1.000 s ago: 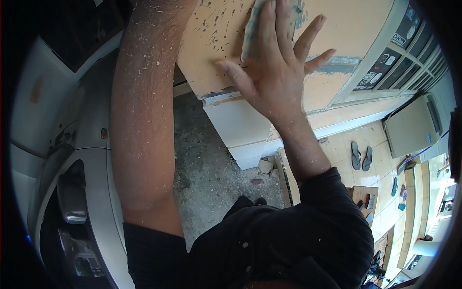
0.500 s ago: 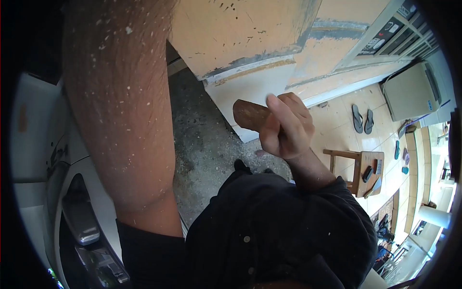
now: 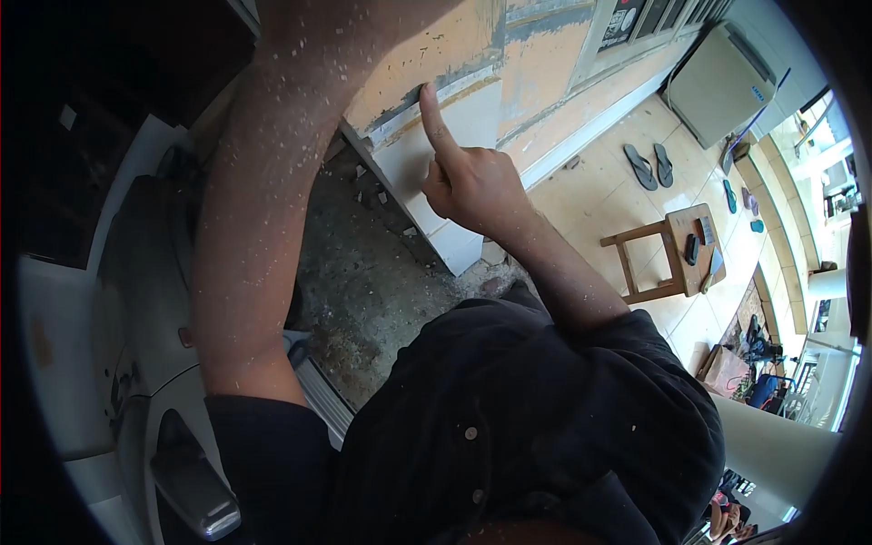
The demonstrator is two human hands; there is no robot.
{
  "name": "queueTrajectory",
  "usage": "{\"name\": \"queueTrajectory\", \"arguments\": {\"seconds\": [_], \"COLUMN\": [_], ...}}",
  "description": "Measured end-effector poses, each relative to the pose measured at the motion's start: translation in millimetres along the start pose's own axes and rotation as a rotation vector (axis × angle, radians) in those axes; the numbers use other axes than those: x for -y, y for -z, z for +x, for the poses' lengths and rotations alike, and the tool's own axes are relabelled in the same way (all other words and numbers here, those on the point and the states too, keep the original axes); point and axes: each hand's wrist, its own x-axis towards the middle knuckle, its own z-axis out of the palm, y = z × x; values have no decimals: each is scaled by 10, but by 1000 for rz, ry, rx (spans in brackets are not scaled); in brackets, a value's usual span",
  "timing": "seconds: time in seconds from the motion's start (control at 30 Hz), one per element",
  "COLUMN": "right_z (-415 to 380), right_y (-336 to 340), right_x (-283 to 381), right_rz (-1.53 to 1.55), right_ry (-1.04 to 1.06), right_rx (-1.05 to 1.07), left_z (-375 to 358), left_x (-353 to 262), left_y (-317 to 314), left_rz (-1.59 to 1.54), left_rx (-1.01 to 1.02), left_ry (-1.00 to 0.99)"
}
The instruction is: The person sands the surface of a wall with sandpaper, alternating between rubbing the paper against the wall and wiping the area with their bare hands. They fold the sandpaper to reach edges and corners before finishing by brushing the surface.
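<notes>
My right hand (image 3: 477,186) is raised in front of the wall panel. Its index finger points up, with the tip at the grey strip (image 3: 391,116) above a white ledge. The other fingers are curled in, and whatever lies inside them is hidden. My left arm (image 3: 259,218), speckled with pale dust, reaches up past the top edge, so its hand is out of sight. Scraped peach paint (image 3: 409,59) covers the wall, with grey patches along its edges. Below it stands the white lower face (image 3: 454,136) of the wall.
A wooden stool (image 3: 677,238) holds a dark brush-like item and a scraper-like tool. Grey flip-flops (image 3: 640,167) lie on the tiles near a beige appliance (image 3: 718,86). On the left is a vehicle with a side mirror (image 3: 195,486). Rough concrete floor (image 3: 354,282) lies below, scattered with debris.
My right hand has moved up and left, its index finger now stretched toward the wall's edge. The brown piece it held no longer shows. My left forearm has swung; the view has shifted.
</notes>
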Motion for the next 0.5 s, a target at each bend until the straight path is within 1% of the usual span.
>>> {"name": "queueTrajectory", "arguments": {"seconds": [0.03, 0.1, 0.13, 0.17, 0.23, 0.27, 0.3, 0.37, 0.43, 0.5], "right_z": [0, -21, -14, 19, 74, 57, 32, -4, 14, 28], "right_y": [-24, -71, -11, 48, 106, 47, -14, -96, -56, 11], "right_x": [30, 84, 87, 76, 44, 52, 84, 158, 126, -67], "right_rz": [3, -4, -8, -13, -150, -66, -63, 61, 85, 32], "right_ry": [-6, 121, 59, 37, -128, -91, -99, 59, 48, -125], "right_rx": [-12, -84, -63, -72, 36, -21, -12, -71, -68, -106], "left_z": [-74, -71, 40, -1, -162, -164, -172, -185, -204, -213], "left_x": [-88, -264, -289, -280, -202, -207, -196, -154, -140, -131], "left_y": [111, 514, 672, 646, 617, 627, 632, 632, 620, 622], "left_rz": [-8, -176, -302, -326, -178, -179, -187, -222, -239, -261], "left_rx": [-7, 418, 495, 489, 404, 368, 377, 355, 331, 305], "left_ry": [-8, 170, 253, 248, 79, 75, 78, 58, 54, 49]}}
